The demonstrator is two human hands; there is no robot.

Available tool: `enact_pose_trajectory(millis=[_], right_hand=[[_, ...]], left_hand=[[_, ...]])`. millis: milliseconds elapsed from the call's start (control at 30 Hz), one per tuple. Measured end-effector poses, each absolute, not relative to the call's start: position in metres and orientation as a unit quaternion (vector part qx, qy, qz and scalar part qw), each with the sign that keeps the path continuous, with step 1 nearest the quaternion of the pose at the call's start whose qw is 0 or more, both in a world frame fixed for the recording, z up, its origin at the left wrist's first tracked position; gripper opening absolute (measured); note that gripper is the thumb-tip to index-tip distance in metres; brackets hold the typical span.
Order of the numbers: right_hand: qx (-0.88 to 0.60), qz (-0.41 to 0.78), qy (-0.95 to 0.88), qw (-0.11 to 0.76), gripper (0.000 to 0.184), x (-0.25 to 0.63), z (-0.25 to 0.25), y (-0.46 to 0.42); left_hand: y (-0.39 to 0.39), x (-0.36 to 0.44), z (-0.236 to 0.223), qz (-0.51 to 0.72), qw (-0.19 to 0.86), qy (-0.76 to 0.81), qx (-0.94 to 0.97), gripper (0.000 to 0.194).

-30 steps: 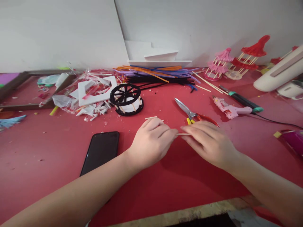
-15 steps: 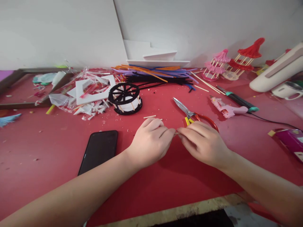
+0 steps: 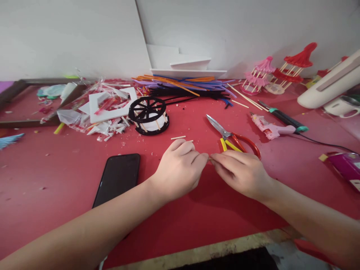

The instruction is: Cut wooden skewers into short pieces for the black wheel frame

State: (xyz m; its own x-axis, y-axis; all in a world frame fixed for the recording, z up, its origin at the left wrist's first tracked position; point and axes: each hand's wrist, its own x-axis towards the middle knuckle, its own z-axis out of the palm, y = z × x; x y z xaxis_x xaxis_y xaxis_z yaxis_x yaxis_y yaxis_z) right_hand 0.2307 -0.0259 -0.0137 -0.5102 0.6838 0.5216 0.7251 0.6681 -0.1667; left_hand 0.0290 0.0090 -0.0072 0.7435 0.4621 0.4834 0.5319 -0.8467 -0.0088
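Both hands are near the middle of the red table (image 3: pixel 191 225), and their fingertips come almost together. The left hand (image 3: pixel 180 168) is curled, and it seems to pinch one end of a thin stick (image 3: pixel 210 159); the right hand (image 3: pixel 242 172) pinches it from the other side. Only a small part of the stick is visible in the gap, so I cannot tell whether it is whole or broken.

From this stick, with twelve o'clock pointing away from the person, a short stick piece (image 3: pixel 178 137) lies at ten o'clock, just beyond the left knuckles. Farther in the same direction stands the black round frame (image 3: pixel 149 116). The scissors (image 3: pixel 225 133) rest at one o'clock, near the right fingers, and the phone (image 3: pixel 116 180) is at nine.

I judge that the step in hand is a two-handed handling of the stick. The next move probably calls for a steady, even pinch from both sides.
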Motion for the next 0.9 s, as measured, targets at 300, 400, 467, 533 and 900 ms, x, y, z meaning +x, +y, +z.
enact_pose_trajectory(millis=[300, 400, 467, 533, 900], right_hand=[[-0.427, -0.034, -0.858, 0.283, 0.02, 0.2267, -0.0118, -0.0314], [-0.424, -0.044, -0.857, 0.29, 0.019, 0.2271, -0.0126, -0.0322], [-0.423, -0.048, -0.856, 0.293, 0.018, 0.2276, -0.0132, -0.0322], [-0.423, -0.051, -0.855, 0.295, 0.018, 0.228, -0.0136, -0.0323], [-0.427, -0.046, -0.846, 0.316, 0.015, 0.2262, -0.0141, -0.032]], left_hand=[[0.0085, 0.0302, -0.0056, -0.268, 0.081, -0.272, -0.92, 0.02], [0.0085, 0.0299, -0.0053, -0.268, 0.082, -0.272, -0.92, 0.02], [0.0085, 0.0297, -0.0053, -0.268, 0.08, -0.272, -0.921, 0.02], [0.0086, 0.0296, -0.0054, -0.272, 0.077, -0.272, -0.92, 0.021], [0.0096, 0.0303, -0.0047, -0.292, 0.058, -0.274, -0.915, 0.016]])
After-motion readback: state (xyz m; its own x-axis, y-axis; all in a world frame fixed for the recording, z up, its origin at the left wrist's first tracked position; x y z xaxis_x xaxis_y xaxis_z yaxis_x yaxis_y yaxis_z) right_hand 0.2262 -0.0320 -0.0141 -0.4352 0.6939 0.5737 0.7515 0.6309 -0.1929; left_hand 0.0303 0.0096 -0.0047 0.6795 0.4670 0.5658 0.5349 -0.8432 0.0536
